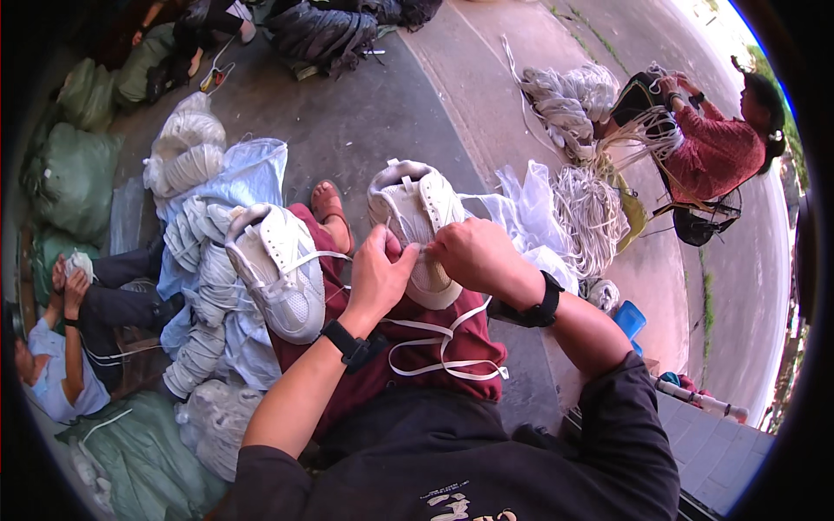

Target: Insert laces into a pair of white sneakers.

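Note:
Two white-and-grey sneakers rest on my lap. The left sneaker (291, 291) lies over my left thigh, with a white lace strand trailing from its front eyelets. My hands meet over the front of the right sneaker (408, 195), on my right thigh, its toe toward me. My left hand (382, 271) is closed in a pinch by the lower eyelets. Against it, my right hand (476, 254) pinches too, both apparently on a white shoelace (447, 334) whose loose length loops over my maroon trousers. The fingers partly hide the pinched piece.
Bundles of white cord (195, 243) lie on a pale blue sheet to my left. More cord (586, 217) is heaped at right, near a seated person (717, 143) handling strands. Another person (69, 347) works at far left beside green sacks (78, 178). Black bags (326, 39) lie ahead.

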`<state>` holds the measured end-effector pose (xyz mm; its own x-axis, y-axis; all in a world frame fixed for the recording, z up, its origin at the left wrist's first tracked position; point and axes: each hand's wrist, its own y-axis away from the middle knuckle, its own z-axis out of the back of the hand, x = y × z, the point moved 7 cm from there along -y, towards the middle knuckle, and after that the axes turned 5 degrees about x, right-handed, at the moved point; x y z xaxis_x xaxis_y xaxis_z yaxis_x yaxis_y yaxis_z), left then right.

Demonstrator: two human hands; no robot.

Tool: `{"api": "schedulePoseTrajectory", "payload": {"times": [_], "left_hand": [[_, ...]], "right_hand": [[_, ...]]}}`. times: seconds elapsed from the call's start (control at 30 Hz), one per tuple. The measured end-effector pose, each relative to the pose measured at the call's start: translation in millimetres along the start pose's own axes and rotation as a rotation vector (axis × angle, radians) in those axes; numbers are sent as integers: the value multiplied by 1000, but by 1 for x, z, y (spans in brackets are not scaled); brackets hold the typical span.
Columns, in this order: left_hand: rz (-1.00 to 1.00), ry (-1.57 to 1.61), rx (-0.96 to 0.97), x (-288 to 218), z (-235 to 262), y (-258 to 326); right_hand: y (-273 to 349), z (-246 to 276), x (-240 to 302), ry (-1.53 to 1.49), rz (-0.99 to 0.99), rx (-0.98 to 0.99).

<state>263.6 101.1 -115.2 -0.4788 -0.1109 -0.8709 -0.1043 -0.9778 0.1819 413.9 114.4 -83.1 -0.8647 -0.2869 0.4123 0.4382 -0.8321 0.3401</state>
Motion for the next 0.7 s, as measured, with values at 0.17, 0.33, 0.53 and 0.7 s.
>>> {"api": "schedulePoseTrajectory", "payload": {"times": [0.17,0.33,0.53,0.7], "left_hand": [[1,52,82,-1,-3,9],[-77,108,77,-6,-8,8],[-51,57,83,-2,-10,8],[-113,46,18,-11,-6,18]], "right_hand": [[4,8,-2,-70,21,51],[5,12,-4,-64,38,62],[1,4,18,155,34,31],[5,1,15,50,48,-21]]}}
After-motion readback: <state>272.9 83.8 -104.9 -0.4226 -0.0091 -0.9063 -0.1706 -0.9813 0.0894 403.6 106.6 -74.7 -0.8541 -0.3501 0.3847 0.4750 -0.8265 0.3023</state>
